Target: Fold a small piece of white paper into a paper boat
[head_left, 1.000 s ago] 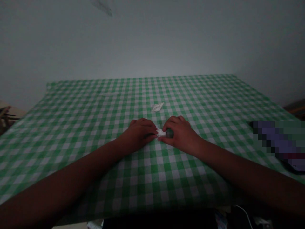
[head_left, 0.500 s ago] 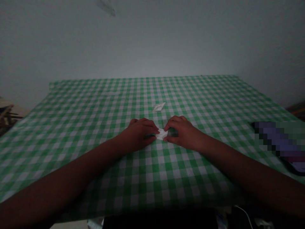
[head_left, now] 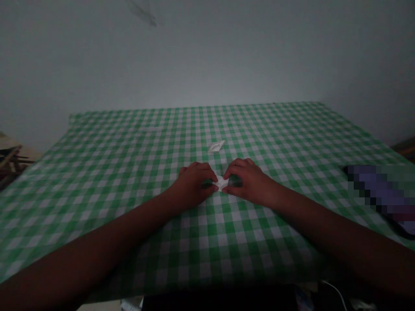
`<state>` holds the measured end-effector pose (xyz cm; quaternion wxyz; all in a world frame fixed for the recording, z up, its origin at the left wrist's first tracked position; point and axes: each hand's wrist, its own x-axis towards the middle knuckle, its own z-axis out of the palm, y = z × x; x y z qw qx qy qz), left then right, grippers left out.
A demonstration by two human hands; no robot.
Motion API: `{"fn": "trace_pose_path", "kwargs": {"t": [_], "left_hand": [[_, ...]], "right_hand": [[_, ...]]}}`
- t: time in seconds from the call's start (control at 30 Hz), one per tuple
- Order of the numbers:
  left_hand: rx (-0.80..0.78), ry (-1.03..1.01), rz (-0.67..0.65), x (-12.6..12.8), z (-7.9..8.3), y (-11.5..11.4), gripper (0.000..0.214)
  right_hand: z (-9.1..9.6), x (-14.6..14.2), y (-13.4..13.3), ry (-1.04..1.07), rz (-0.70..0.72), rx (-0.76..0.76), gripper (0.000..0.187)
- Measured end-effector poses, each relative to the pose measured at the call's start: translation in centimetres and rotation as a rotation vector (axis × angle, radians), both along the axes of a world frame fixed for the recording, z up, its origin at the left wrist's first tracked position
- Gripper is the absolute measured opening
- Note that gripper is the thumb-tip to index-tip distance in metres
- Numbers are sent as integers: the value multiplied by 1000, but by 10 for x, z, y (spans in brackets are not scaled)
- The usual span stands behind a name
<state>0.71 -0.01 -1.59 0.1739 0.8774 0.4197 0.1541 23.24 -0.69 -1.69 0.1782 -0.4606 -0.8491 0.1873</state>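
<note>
Two hands: left hand (head_left: 193, 185) and right hand (head_left: 249, 180), pinching one paper (head_left: 221, 183) at the table (head_left: 210, 244), nearer than the folded piece (head_left: 216, 147). Folded piece: lying untouched, seemingly done. Paper: seemingly part-folded, needing more shaping. One device (head_left: 379, 190): lying right of the folded piece.

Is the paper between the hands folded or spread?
Folded, it seems: the paper shows crease lines between left hand and right hand.

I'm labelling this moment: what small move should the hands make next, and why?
Probably press the small white paper flatter: the left hand and right hand hold its opposite sides, and it looks creased, though finer folds are too small to tell.
</note>
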Motion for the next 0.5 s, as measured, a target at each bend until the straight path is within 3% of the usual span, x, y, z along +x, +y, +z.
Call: {"fn": "trace_pose_path", "kwargs": {"t": [0.27,0.37,0.5], "left_hand": [[-60,-30,-121,-12,9,5,36],[-27,-21,-145,-14,9,5,32],[45,7,-71,-8,5,5,23]], "right_hand": [[3,-1,-5,-62,-18,77,29],[6,-1,-9,-101,-18,150,28],[6,0,-8,-106,36,172,27]]}}
